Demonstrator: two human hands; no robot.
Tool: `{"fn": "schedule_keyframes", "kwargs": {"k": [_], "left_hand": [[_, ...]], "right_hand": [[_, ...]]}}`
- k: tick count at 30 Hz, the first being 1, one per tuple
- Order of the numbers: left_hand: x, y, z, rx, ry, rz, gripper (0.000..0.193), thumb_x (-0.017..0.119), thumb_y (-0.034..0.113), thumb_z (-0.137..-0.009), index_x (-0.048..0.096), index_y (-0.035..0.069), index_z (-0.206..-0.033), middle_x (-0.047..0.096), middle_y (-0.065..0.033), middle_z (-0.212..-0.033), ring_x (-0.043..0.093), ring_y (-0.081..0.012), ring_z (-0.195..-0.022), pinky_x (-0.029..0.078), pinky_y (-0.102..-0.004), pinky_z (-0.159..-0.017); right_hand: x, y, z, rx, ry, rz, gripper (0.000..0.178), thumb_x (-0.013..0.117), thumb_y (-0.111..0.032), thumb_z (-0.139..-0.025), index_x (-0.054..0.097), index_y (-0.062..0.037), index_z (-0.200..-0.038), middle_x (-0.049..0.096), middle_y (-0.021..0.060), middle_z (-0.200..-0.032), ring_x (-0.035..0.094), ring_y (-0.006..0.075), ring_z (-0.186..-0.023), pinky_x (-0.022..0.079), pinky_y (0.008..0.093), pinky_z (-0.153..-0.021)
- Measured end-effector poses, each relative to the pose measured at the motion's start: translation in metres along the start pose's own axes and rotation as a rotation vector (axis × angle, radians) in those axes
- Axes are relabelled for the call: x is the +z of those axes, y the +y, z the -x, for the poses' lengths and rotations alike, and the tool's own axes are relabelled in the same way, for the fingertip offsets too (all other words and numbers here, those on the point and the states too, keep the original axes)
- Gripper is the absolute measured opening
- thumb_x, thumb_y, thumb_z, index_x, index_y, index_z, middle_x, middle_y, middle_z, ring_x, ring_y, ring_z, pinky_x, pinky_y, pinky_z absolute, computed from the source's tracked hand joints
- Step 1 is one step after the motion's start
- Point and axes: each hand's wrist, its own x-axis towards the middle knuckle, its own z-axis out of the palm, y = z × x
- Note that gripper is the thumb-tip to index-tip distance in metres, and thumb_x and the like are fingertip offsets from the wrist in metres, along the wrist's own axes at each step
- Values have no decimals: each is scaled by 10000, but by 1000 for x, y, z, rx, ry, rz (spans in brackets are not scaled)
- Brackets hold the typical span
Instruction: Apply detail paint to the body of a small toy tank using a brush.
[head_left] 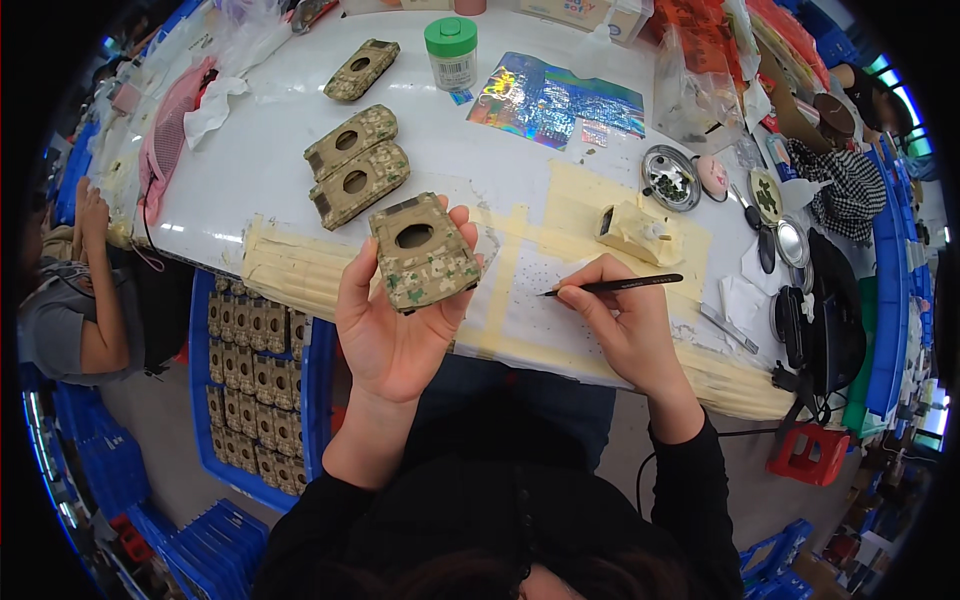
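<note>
In my left hand (405, 335) rests a camouflage toy tank hull (428, 270), tan with green and brown patches and an oval hole in its top. My fingers and thumb hold it from beneath and at the sides, above the table's front edge. My right hand (630, 325) pinches slim black tweezers (630, 284). Their tip is at a white sheet (530, 325) dotted with tiny specks; whether anything sits between the prongs is too small to tell. Behind my left hand, two similar hulls (360, 184) lie side by side, with another hull (362, 70) farther back.
A green-lidded jar (452, 60) and a shiny holographic sheet (560, 105) lie at the back. To the right are a round metal dish (672, 180), a tape-wrapped block (640, 230) and a craft knife (728, 328). A blue crate (200, 400) of hulls stands below left. Another person (80, 300) sits left.
</note>
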Motion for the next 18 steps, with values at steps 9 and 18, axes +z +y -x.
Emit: {"fn": "schedule_keyframes", "kwargs": {"k": [9, 18], "left_hand": [[0, 0, 0, 15, 42, -30, 604, 457, 312, -974, 282, -44, -1429, 397, -248, -1412, 430, -350, -1311, 453, -473, -1051], [2, -2, 1, 40, 51, -103, 576, 428, 325, -991, 293, -31, -1423, 409, -257, -1391, 423, -351, -1316, 481, -461, -1021]], "right_hand": [[1, 1, 1, 30, 20, -77, 103, 638, -58, -907, 602, 37, -920, 643, 74, -798, 616, 113, -749, 503, 246, -696], [-2, -1, 2, 27, 52, -110, 99, 637, -56, -908, 607, 38, -919, 648, 66, -819, 621, 104, -765, 510, 241, -712]]}}
